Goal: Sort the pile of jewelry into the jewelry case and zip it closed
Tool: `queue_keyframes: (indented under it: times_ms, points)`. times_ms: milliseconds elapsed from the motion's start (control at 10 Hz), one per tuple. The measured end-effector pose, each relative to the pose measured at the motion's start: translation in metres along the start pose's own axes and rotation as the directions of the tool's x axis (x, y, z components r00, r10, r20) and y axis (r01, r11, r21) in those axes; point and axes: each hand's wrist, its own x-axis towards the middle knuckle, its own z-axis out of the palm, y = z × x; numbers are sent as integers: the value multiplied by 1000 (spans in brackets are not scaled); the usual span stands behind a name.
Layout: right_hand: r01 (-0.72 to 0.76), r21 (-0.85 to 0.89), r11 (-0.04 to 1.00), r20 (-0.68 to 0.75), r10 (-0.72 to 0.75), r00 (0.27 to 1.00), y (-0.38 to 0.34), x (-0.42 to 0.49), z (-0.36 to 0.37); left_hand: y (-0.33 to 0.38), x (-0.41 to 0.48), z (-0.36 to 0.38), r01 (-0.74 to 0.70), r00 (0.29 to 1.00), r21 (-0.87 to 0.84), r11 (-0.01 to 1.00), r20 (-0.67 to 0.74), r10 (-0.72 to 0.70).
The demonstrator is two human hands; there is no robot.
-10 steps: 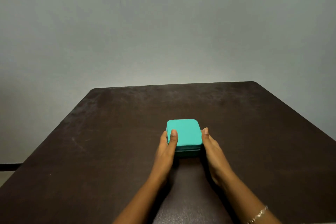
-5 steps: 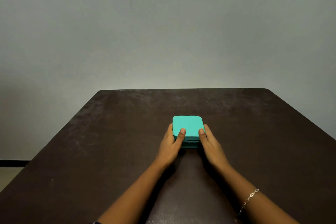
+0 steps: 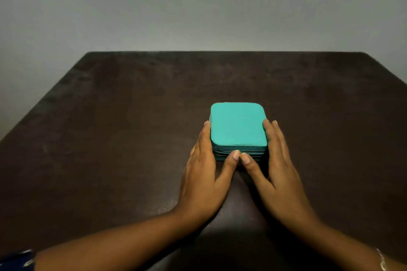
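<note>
On the dark brown table, a little past its middle and toward the right, we see 1 teal jewelry case lying flat with its lid down. A dark line runs around its near side where the 2 halves meet; we cannot tell from here whether the zip is fully drawn.

We count 2 bare hands, 1 on each side of the case. Our left hand lies along the case's left wall, palm turned inward, fingers stretched forward and flat against that side. Its thumb angles across to the near edge of the case and touches the seam. Our right hand mirrors it along the right wall, fingers extended and pressed to that side, with its thumb reaching in to the same near edge. The 2 thumb tips meet just beside each other at the middle of the front seam. Both hands are spread open and cradle the case between them rather than closing around it.

Both forearms come in from the lower edge. 1 thin bracelet circles the right wrist, and 1 patterned dark sleeve shows at the lower left corner.
</note>
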Motion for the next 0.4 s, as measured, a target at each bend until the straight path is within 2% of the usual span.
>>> queue_keyframes:
  times_ms: [100,200,400]
  points:
    - [-20,20,1000,33,19,999,-1,1,0,-1,0,0,22,1000,21,1000,4,-23]
    - [-10,-5,1000,-10,10,1000,0,-1,1,3,-1,-1,39,998,-3,999,48,-39]
    - [-58,18,998,-37,59,998,0,-2,6,7,0,3,76,997,-25,997,12,-76]
